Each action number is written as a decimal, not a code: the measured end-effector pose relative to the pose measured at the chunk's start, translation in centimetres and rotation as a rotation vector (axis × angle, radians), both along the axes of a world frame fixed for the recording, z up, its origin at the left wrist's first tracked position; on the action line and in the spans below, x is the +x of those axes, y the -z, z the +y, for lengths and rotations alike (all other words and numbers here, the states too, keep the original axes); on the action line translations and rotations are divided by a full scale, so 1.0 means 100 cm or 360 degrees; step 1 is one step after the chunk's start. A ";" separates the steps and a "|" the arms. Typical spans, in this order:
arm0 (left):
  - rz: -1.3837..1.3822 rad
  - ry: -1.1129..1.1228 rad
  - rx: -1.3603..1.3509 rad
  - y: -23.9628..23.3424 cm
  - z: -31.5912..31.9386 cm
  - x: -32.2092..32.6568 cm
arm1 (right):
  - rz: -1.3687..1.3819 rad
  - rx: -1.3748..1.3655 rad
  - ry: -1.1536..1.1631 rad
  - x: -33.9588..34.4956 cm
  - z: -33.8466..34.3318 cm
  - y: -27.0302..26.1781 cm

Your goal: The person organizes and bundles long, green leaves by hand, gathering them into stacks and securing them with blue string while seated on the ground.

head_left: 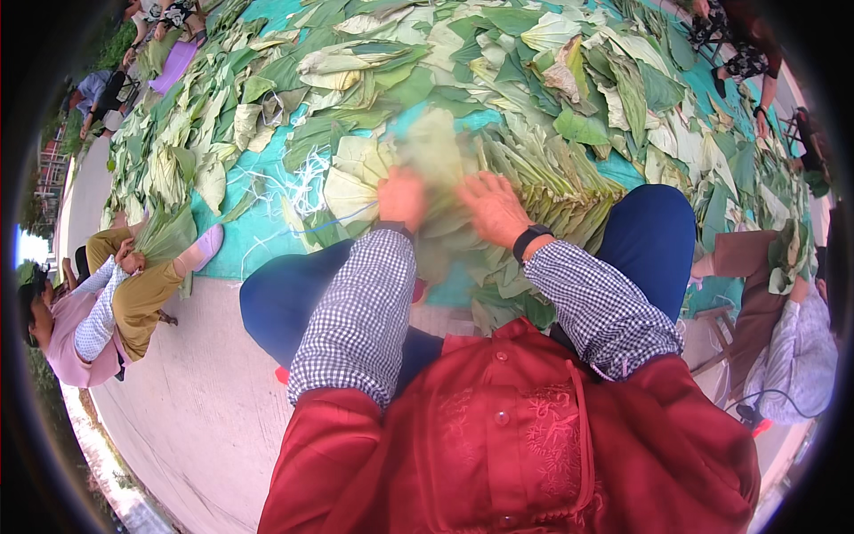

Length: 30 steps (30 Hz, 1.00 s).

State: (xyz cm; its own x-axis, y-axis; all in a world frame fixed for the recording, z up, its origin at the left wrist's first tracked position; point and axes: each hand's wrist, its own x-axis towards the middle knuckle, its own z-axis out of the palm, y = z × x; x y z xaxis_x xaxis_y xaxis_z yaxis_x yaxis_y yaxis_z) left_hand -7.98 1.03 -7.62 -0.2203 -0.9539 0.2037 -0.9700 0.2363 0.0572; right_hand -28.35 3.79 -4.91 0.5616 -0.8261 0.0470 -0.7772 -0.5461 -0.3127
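Observation:
A pale green leaf (435, 150), likely lotus and blurred by motion, stands between my two hands. My left hand (403, 197) is curled at its left side and seems to grip it, though the fingertips are blurred. On the other side my right hand (492, 207) lies back up, its fingertips against the leaf and partly hidden. Close by the right hand, a dense row of folded leaves (560, 190) reaches toward my right knee. A fanned, pleated pale leaf (350, 175) rests left of my left hand.
Loose leaves (507, 73) cover much of the teal ground sheet (220, 247). White string (307, 183) lies tangled at left, near a blue cord (333, 222). A seated person (100, 314) handles leaves at left; another (794, 347) sits at right. A purple plastic object (175, 67) is farther back.

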 end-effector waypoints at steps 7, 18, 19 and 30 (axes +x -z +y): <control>0.0027 0.0019 -0.0013 -0.002 0.000 -0.002 | 0.0077 0.0031 -0.0037 0.000 0.001 0.000; -0.0003 0.0070 0.0008 0.003 0.001 -0.005 | 0.0057 0.0004 -0.0109 0.007 0.001 -0.001; -0.0005 0.0088 0.0014 0.003 0.001 -0.006 | 0.0113 0.0050 -0.0128 0.006 0.001 0.001; 0.0791 -0.0080 0.0654 -0.028 -0.024 0.027 | 0.0242 0.0143 -0.0071 -0.001 0.009 0.015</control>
State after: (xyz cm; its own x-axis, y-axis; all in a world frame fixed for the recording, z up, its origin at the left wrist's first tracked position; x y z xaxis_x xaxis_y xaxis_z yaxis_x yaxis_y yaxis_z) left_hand -5.23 -1.42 -4.85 -0.1468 -0.9826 -0.1142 -0.8139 0.0544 0.5785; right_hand -28.40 4.64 -6.40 0.5928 -0.7972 -0.1142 -0.7948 -0.5563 -0.2423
